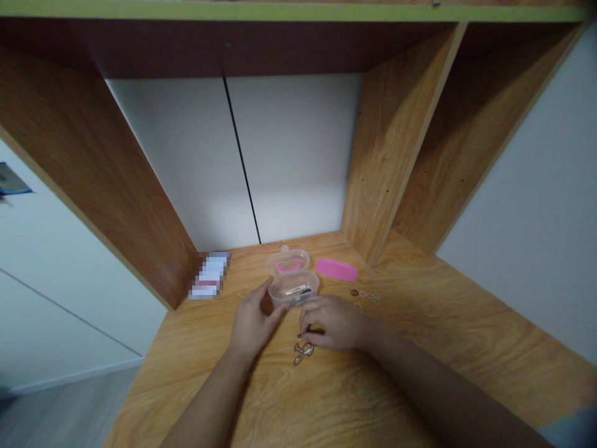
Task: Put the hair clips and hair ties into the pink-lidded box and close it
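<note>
A small clear plastic box [295, 290] with a hinged lid and pink handle lies open on the wooden desk [420, 348], with a few metal hair clips inside. My left hand [254, 320] rests against the box's left side, fingers curved around it. My right hand [332, 323] is just in front of the box, fingers curled down and pinching a metal hair clip [303, 351] that lies on the desk.
A pink oval lid or tray [336, 269] lies right of the box. Several small hair rings [366, 295] are scattered further right. A blurred-out card [209, 275] lies at the back left. Wooden shelf panels [396, 155] rise at both sides.
</note>
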Available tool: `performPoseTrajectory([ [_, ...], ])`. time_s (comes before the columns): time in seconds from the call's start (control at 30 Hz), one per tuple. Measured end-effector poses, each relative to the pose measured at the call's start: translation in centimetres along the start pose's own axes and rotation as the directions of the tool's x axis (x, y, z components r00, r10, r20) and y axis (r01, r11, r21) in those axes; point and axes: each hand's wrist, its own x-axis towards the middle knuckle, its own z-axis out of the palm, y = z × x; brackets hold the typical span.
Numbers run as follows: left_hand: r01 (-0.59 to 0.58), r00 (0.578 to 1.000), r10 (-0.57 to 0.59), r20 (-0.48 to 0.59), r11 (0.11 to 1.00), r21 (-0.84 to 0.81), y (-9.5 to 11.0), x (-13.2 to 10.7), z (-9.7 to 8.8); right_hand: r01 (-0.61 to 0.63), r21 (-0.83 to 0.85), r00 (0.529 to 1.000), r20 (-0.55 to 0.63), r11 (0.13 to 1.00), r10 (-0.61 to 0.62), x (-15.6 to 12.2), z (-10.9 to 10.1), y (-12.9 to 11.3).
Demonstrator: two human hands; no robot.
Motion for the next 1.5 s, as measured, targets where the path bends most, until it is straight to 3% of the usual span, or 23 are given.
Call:
performPoseTrajectory([
  [0.37, 0.009, 1.0, -0.009, 0.019, 1.0, 0.009, -0.1, 0.0, 0.0, -0.036, 0.011, 0.999, 0.024, 0.999, 0.036, 0.2, -0.1, -0.4],
  [0.53, 0.01, 1.0, -0.01, 0.014, 1.0, 0.01, -0.1, 0.0, 0.0, -0.052, 0.083, 0.994, -0.096, 0.995, 0.06, 0.0, -0.4, -0.6],
  [0.63, 0.002, 1.0, -0.002, 0.014, 1.0, 0.006, -0.2, -0.1, 0.0, -0.121, 0.201, 0.971, -0.179, 0.972, 0.158, -0.3, -0.8, -0.7],
  [0.77, 0.007, 1.0, -0.007, 0.019, 1.0, 0.01, -0.2, -0.1, 0.0, -0.203, 0.453, 0.924, -0.204, 0.868, 0.323, -0.3, -0.9, -0.5],
  [0.93, 0.005, 1.0, -0.005, 0.018, 1.0, 0.018, 0.0, 0.0, -0.1, -0.136, 0.701, 0.95, -0.108, 0.7, 0.292, -0.3, -0.5, 0.0],
  [1.03, 0.001, 1.0, -0.001, 0.008, 1.0, 0.012, 0.0, 0.0, -0.1, -0.193, 0.766, 0.956, 0.005, 0.613, 0.294, -0.4, -0.4, 0.1],
  [1.13, -0.007, 1.0, 0.007, -0.009, 1.0, 0.012, 0.0, 0.0, 0.0, -0.209, 0.743, 0.969, 0.068, 0.636, 0.239, -0.5, -0.7, -0.2],
  [1.33, -0.004, 1.0, 0.004, -0.011, 1.0, 0.016, -0.3, 0.0, 0.1, -0.146, 0.689, 0.986, 0.042, 0.71, 0.162, -0.5, -1.0, -0.3],
  [1.5, 0.005, 1.0, -0.005, 0.011, 1.0, 0.018, -0.3, 0.0, 0.1, -0.041, 0.56, 0.999, 0.005, 0.828, 0.047, -0.4, -0.3, 0.7],
])
